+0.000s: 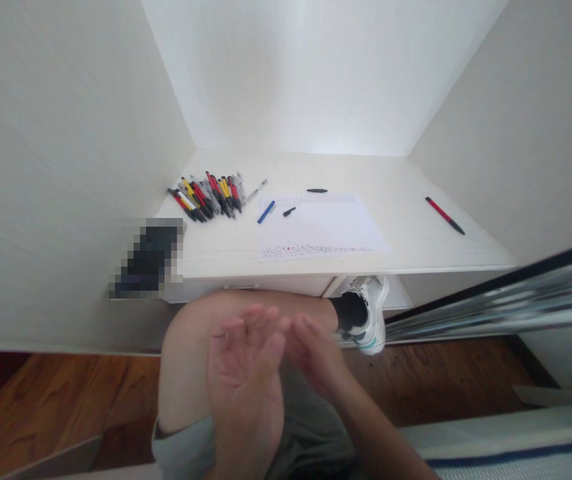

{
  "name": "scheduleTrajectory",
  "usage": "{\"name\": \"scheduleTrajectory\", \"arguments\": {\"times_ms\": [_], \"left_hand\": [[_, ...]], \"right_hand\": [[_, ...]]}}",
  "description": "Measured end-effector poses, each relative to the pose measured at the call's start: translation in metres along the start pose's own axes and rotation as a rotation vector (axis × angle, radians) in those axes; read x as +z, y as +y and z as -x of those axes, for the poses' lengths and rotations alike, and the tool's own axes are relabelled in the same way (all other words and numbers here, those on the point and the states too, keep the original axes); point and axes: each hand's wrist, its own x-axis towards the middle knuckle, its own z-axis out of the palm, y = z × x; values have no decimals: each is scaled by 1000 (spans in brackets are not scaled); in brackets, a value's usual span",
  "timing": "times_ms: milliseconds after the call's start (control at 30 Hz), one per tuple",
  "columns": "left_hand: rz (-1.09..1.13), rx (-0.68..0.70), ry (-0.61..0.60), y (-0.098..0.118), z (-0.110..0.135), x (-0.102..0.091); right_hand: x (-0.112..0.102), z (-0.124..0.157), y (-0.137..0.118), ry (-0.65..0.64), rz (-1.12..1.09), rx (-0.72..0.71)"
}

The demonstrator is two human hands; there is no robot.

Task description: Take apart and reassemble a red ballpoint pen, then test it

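Note:
My left hand [246,373] is held palm up above my bent leg, its fingers loosely curled and apart, with nothing in the palm. Beside it, my right hand [316,353] is open too, fingers stretched toward the left hand's fingertips; I see nothing in it. Beyond the hands, a white paper sheet [316,230] lies on the white desk, small marks along its near and far edges. A blue pen cap [267,212] and a small black cap [289,211] rest on it. A short black pen piece [317,191] lies at its far edge. Neither hand touches these.
Several red, yellow and clear pens [211,197] are heaped at the desk's left, with one clear pen [257,191] apart. A red pen [445,215] lies at the right. A pixelated dark object [149,260] sits at the left front corner. Walls enclose the desk [406,200].

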Motion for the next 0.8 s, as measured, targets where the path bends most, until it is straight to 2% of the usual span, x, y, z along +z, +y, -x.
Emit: {"name": "scheduleTrajectory", "arguments": {"times_ms": [133,267,400,600,800], "left_hand": [[-5,-46,-13,3,-2,5],[57,-110,-47,7,-1,10],[158,-163,-46,12,2,14],[167,-130,-63,14,6,14],[91,-82,-31,17,6,21]], "right_hand": [[32,23,-34,27,-28,-95],[50,38,-50,-2,23,-128],[55,43,-54,5,107,-136],[58,48,-59,-69,75,-137],[60,49,-57,-6,109,-127]]}}
